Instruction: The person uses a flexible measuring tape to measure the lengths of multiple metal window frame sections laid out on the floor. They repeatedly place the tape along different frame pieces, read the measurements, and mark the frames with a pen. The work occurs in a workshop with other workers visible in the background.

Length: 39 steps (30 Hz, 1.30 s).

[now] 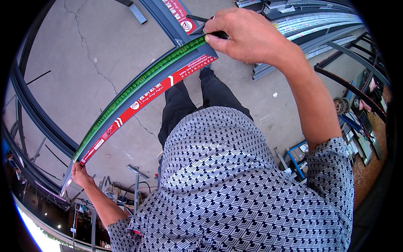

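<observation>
Head view: the right hand (247,38), at one o'clock, pinched the upper end of the green tape (131,87); the left hand (80,174), at eight o'clock, met the lower end, its closure indiscernible. The tape lay along the red-labelled grey profile (142,89), toward ten o'clock. A slackened pinch could have let it slide askew.

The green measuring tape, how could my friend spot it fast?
Start at the patterned shirt, then look beyond it to the long grey bar with a red band. The green measuring tape stretches along the bar's far edge, from left hand to right hand. Unlike the grey bar and red band, it's bright green.
</observation>
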### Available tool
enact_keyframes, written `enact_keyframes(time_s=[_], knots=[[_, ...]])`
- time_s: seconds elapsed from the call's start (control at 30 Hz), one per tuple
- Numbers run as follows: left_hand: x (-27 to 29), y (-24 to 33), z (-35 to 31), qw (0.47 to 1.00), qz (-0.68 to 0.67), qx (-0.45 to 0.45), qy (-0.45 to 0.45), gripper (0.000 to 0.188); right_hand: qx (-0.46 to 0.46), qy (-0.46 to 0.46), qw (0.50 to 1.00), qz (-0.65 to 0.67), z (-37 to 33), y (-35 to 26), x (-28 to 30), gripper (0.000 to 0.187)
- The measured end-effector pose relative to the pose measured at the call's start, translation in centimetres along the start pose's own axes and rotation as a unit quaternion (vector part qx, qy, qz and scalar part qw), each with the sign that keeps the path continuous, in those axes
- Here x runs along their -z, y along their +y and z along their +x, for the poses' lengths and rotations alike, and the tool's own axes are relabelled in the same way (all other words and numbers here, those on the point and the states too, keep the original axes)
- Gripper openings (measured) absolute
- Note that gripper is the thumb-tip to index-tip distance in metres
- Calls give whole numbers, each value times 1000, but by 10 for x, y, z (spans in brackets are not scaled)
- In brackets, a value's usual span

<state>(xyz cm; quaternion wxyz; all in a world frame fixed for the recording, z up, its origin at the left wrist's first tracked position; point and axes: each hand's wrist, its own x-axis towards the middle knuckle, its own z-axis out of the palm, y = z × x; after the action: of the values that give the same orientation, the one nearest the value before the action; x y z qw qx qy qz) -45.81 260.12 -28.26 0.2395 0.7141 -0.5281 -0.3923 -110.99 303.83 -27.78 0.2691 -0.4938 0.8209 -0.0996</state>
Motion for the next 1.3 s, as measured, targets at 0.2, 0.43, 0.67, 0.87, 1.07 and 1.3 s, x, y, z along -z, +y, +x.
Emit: enact_keyframes(time_s=[0.2,0.43,0.67,0.87,1.07,1.3], knots=[[0,1,0,1000,12,3,2,20,-2,2,1000,0,0,0,-2,27],[-6,3,-5,1000,20,-2,12,18,2,3,1000,-3,0,0,-1,27],[-4,1,-3,1000,15,-1,18,18,3,4,1000,8,0,0,1,26],[2,-1,2,1000,6,-1,3,20,-29,-37,999,4,3,-1,2,26],[5,-5,7,1000,-2,-2,-12,20,-23,-27,999,5,2,0,1,26],[4,-4,6,1000,-2,-1,1,18,9,2,1000,9,1,1,1,26]])
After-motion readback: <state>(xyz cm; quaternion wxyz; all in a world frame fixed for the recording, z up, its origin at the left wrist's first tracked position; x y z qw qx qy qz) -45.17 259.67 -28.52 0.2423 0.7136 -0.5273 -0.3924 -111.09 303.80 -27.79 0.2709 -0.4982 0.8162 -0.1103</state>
